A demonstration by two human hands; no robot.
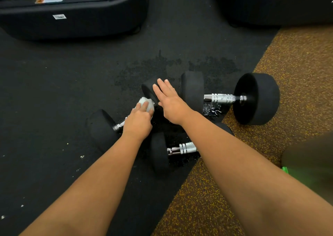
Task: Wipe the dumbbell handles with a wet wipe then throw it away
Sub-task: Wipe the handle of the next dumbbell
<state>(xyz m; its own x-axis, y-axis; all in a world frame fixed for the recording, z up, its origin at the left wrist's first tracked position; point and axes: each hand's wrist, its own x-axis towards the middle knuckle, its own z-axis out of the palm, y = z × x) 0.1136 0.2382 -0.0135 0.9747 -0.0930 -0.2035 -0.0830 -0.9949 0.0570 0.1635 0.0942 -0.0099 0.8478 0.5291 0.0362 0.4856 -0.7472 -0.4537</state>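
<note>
The wet wipe (pixel 145 104), a bunched white wad, sits on the chrome handle (pixel 119 125) of the first dumbbell (pixel 100 125), up against that dumbbell's far head. The left hand (pixel 137 122) grips the wipe, its fingers curled over it and around the handle. The right hand (pixel 169 100) lies flat on the far head of the same dumbbell, fingers straight and slightly spread, holding nothing. This dumbbell lies slantwise on the black mat (pixel 54 91), near the mat's right edge. A second dumbbell (pixel 257 98) lies just beyond the right hand, one head on the mat and the other over the edge on the speckled brown floor (pixel 297 55), its ribbed chrome handle bare. A third dumbbell (pixel 159 151) lies nearer the person, by the same edge, its handle running under the right forearm. Dark wet patches (pixel 144 68) mark the mat behind the dumbbells, and droplets glisten beneath the second one's handle. Two black machine bases (pixel 72 19) stand along the mat's far edge. A blurred green object (pixel 285 170) shows at the right.
</note>
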